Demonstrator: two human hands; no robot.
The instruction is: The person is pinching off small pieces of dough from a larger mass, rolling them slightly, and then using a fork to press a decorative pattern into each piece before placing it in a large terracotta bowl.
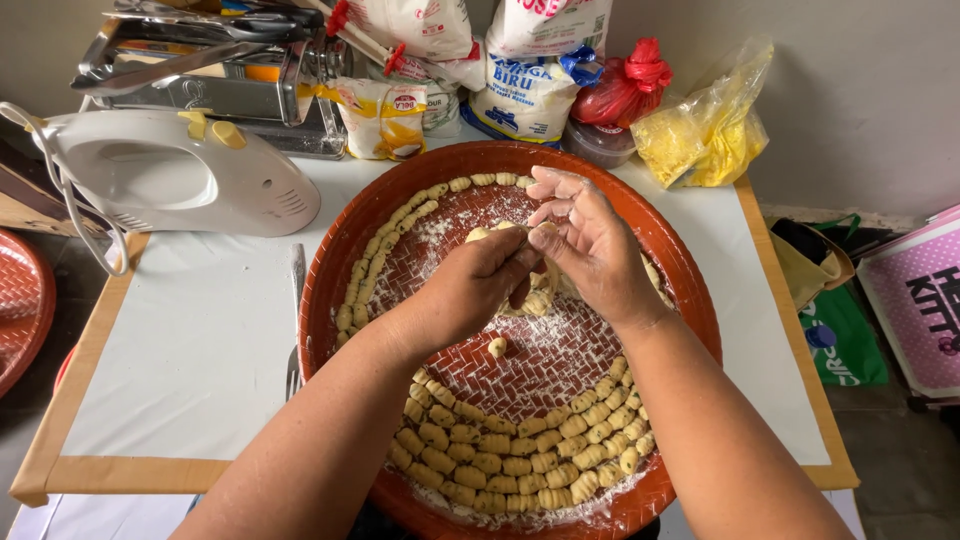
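White-topped table (200, 340), round red woven tray (690, 300) on it. Dough lump (535, 298), tray centre: left hand (470, 290) and right hand (590, 245) fingers pinched closed on it. Shaped dough pieces (520, 450) line the rim (floured). Beyond: hand mixer (180, 180), flour bags (530, 90).

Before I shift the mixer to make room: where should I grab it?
Take the white mixer by its handle, the long bar along its top, from the left end. It lies on its side on the table, and its cord loops round that end, so gather the cord too.
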